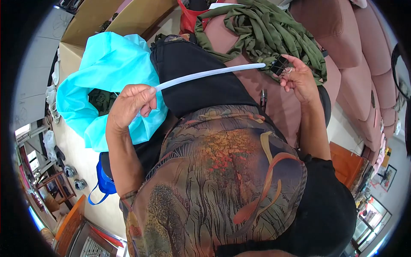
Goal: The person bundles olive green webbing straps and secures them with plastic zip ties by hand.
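My left hand (pixel 133 103) is closed on one end of a long, narrow white strip (pixel 209 73). The strip arches slightly across my lap, and its free end stops just short of my right hand (pixel 299 79). Between the thumb and fingers of that hand is a small black object with thin metal wires, which looks like a binder clip (pixel 279 65). A gap separates it from the strip's tip. Below my left hand spreads a bright turquoise bag (pixel 113 55) with dark green cloth (pixel 101 100) inside. Rumpled olive-green fabric (pixel 261 30) lies beyond my right hand.
Small dark-handled snips (pixel 263 99) rest on the pink sofa seat (pixel 246 85) beside my leg. A cardboard box (pixel 87 25) stands at the upper left, near a red bag (pixel 190 19). A blue bag (pixel 105 182) is at my left side.
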`<control>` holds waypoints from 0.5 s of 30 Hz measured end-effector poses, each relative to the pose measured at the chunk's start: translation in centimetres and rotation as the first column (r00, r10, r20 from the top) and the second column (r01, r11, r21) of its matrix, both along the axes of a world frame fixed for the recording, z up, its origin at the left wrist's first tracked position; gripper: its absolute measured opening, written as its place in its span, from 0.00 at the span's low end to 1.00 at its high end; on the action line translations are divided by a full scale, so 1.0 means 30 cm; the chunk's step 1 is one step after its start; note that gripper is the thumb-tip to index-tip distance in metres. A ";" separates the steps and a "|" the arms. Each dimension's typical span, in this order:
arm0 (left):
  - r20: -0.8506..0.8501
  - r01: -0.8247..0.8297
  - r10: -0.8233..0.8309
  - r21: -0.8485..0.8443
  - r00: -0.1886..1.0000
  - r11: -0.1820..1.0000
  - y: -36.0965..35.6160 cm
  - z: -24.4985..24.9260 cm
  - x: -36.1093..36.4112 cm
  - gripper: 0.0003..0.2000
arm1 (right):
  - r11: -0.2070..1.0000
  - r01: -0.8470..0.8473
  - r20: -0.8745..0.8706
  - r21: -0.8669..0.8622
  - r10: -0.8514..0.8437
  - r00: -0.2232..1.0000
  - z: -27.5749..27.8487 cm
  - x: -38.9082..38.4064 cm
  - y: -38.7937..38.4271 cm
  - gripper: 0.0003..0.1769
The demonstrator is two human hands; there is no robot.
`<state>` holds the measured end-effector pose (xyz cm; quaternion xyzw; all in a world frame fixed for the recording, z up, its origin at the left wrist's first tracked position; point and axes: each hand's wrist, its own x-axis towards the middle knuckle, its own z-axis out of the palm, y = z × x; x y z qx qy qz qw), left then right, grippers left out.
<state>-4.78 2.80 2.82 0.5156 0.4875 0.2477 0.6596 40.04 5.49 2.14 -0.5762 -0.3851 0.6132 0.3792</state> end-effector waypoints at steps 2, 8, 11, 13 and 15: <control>0.068 -0.037 0.041 -0.064 0.997 0.997 0.014 -0.024 -0.001 0.20 | 1.000 -0.004 0.011 -0.010 0.004 1.000 0.005 -0.003 -0.004 0.31; 0.197 -0.120 0.161 -0.206 0.967 0.971 0.038 -0.105 -0.016 0.19 | 0.998 -0.029 0.020 -0.059 0.030 0.999 -0.001 -0.014 -0.002 0.32; 0.172 -0.159 0.184 -0.148 0.968 0.976 0.041 -0.113 -0.008 0.18 | 0.999 -0.024 0.061 0.040 0.022 0.998 -0.011 -0.008 -0.006 0.31; 0.145 -0.196 0.199 -0.038 0.969 0.980 0.037 -0.106 0.010 0.16 | 0.975 -0.032 0.138 0.218 0.002 0.990 -0.052 0.022 -0.012 0.28; 0.001 -0.226 0.226 0.062 0.974 0.972 0.029 -0.112 0.014 0.11 | 0.871 -0.160 0.508 0.465 -0.115 0.853 -0.100 0.015 -0.023 0.27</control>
